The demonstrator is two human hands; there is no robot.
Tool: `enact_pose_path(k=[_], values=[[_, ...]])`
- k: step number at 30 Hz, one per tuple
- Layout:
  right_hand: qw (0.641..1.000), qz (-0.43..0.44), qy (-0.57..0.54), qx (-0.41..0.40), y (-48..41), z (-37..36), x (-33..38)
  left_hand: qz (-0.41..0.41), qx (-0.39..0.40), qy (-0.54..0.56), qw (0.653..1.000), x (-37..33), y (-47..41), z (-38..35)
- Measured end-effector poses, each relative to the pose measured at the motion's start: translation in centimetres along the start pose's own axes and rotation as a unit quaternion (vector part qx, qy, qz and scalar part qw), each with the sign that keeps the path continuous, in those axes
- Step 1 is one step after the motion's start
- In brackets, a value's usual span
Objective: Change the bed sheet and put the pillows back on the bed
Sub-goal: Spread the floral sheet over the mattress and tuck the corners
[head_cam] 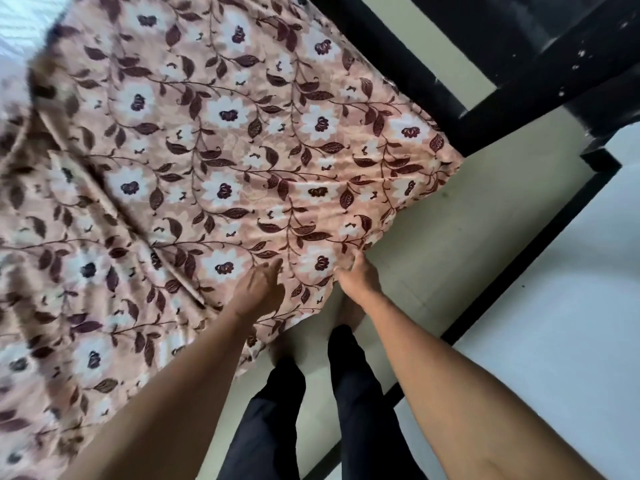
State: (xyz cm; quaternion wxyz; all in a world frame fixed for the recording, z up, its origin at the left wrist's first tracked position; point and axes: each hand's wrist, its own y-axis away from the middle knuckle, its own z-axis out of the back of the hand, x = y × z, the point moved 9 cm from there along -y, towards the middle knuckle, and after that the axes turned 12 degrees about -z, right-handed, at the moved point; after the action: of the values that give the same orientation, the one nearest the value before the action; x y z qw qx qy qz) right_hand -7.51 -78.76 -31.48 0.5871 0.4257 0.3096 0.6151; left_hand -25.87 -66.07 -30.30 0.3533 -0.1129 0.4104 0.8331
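Far left: a blurred white striped patch [15, 26] at the top corner, can't tell what it is. Pink floral bed sheet [214, 161] with white flowers and dark maroon leaves covers the bed, filling the left and centre of the view. Left part of the sheet is motion-blurred, with long diagonal folds running through it; centre and upper part lie fairly flat. Wrinkles fan out toward the near-right corner.

Left hand [259, 289] lies palm-down on the sheet near the bed's near edge, fingers spread apart, flat on the fabric, not gripping anything. It is slightly blurred.

Just to its right, right hand [355, 275] is at the sheet's edge, fingers closed around a bunch of the fabric where it hangs over the side. Fingertips are hidden in the cloth.

Below the hands: person's legs in black trousers [349, 393], standing on a pale beige floor strip [467, 230] right beside the bed.

Right side: black border band [540, 251] runs diagonally across the floor, white tile [554, 341] beyond it. Top right: dark black furniture [519, 46] with white specks, standing beside the bed's far corner.
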Motion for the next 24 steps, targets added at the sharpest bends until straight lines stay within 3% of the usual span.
enact_pose_path(k=[7, 13, 19, 24], values=[[0.991, 0.047, 0.125, 0.025, 11.8, -5.2, 5.4, 0.062, -0.062, 0.009, 0.996, 5.5, 14.0, 5.3], [0.958, 0.146, 0.237, 0.067, 23.2, -11.7, 11.7, 0.166, -0.127, 0.038, 0.977, 9.5, 27.7, 9.5], [0.886, 0.247, 0.373, 0.118, 32.7, -20.9, 14.0, 0.299, -0.167, 0.112, 0.933, 12.2, 41.1, 8.9], [0.788, 0.351, 0.487, 0.142, 42.2, -30.5, 12.8, 0.379, -0.201, 0.17, 0.887, 13.5, 52.8, 5.1]])
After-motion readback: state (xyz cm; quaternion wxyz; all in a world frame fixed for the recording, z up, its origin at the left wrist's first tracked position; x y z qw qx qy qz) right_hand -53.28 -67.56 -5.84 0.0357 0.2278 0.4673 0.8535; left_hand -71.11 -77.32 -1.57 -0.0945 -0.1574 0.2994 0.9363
